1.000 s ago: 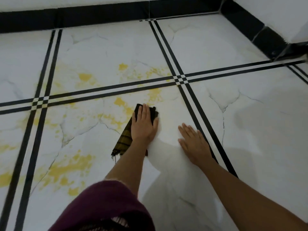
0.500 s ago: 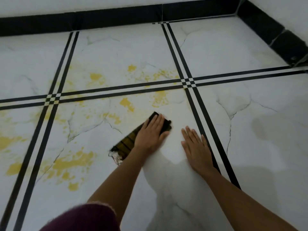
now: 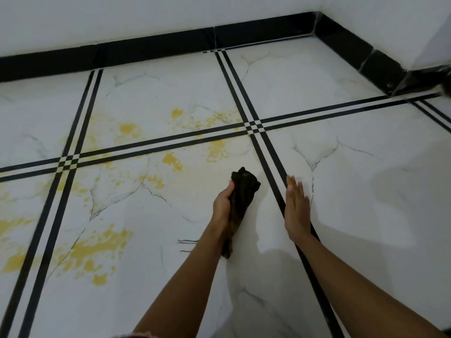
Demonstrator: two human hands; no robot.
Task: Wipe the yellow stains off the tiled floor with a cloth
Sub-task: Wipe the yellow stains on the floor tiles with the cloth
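Observation:
My left hand (image 3: 223,203) grips a dark cloth (image 3: 240,191), bunched up and lifted off the white marble-look tiled floor (image 3: 341,196); its tail hangs down along my forearm. My right hand (image 3: 296,208) is raised beside it, turned on edge, fingers straight, holding nothing. Yellow stains lie on the tiles to the left: patches just beyond the cloth (image 3: 172,161), a large one at lower left (image 3: 95,250), and more across the black tile lines (image 3: 127,129).
Black double lines (image 3: 255,129) cross the floor between tiles. A black skirting board (image 3: 156,48) runs along the white walls, with a corner at the upper right (image 3: 317,23). The tiles on the right carry no yellow.
My left hand has gathered the cloth from flat on the floor and lifted it. My right hand has come up off the tile. The view has tilted up toward the wall.

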